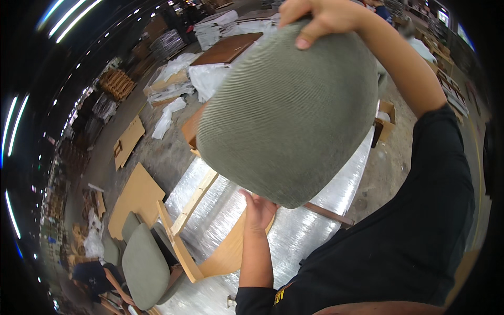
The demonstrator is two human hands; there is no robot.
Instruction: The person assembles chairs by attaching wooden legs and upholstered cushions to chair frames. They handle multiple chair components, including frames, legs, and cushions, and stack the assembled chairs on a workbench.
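Grey-green cushion (294, 115), ribbed fabric w/ rounded corners, is up in the air & tilted, approx. mid-frame, above the plastic-wrapped surface (344, 178). R hand (323, 23) grasps its top edge: thumb on the ribbed face, fingers toward the far side, mostly hidden. L hand (261, 210) is at the bottom edge, palm side up, fingers partly behind the cushion; can't tell if it's clenched or just supporting.

Near L hand: curved light-wood pc (226, 257) & pale wood bar (195, 202), both on its L. Brown bar (331, 214) pokes out past the cushion's lower R edge.

Lower L: another grey-green cushion (144, 268), upright, w/ co-worker (94, 278) bent next to it. Flat tan sheet (137, 195) lies just beyond. Bkgd: dk brown panel (226, 49) atop white-wrapped stack (207, 81); open cardboard box (386, 123) on floor, R of cushion.
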